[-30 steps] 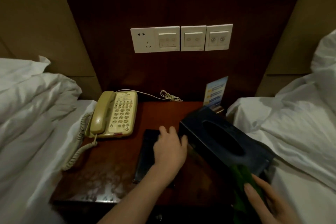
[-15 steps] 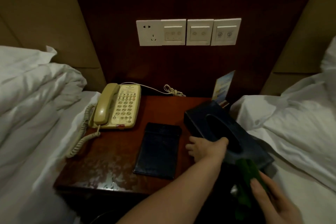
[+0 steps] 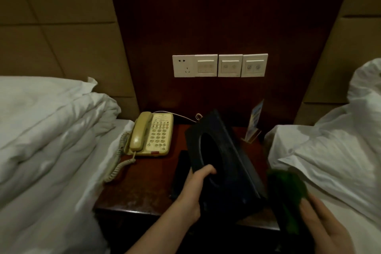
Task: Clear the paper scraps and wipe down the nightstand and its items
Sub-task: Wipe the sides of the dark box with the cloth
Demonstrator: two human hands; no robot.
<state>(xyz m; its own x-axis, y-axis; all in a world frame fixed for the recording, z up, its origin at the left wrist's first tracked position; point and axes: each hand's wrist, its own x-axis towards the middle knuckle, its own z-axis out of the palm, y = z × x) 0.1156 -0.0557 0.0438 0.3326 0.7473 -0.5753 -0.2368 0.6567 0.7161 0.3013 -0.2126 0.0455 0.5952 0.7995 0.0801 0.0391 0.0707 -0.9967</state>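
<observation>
The left hand (image 3: 196,186) grips the dark tissue box (image 3: 221,156) at its near end, thumb hooked into the oval slot on top, fingers underneath and hidden. The box is tilted, its far end raised above the desk (image 3: 142,189), its slotted face turned toward the camera and to the left. On the right, the right hand (image 3: 323,227) sits low at the near right corner, fingers curled round a green cloth (image 3: 288,187); the cloth is blurred and bunched just right of the box's near corner, and whether the two touch cannot be told.

Under the box and the left wrist lies a flat dark folder (image 3: 181,173) on the desk, mostly covered. Far left on the desk stands the cream telephone (image 3: 152,135), handset in its cradle, coiled cord (image 3: 118,163) trailing off the left edge toward the bed. A small card stand (image 3: 254,125) is upright at the far right, beside the white bedding (image 3: 329,144) of the right bed. More white bedding (image 3: 47,130) is piled on the left bed. The desk's near surface shows pale smears. On the dark wall panel beyond, a row of white switch plates (image 3: 220,65).
</observation>
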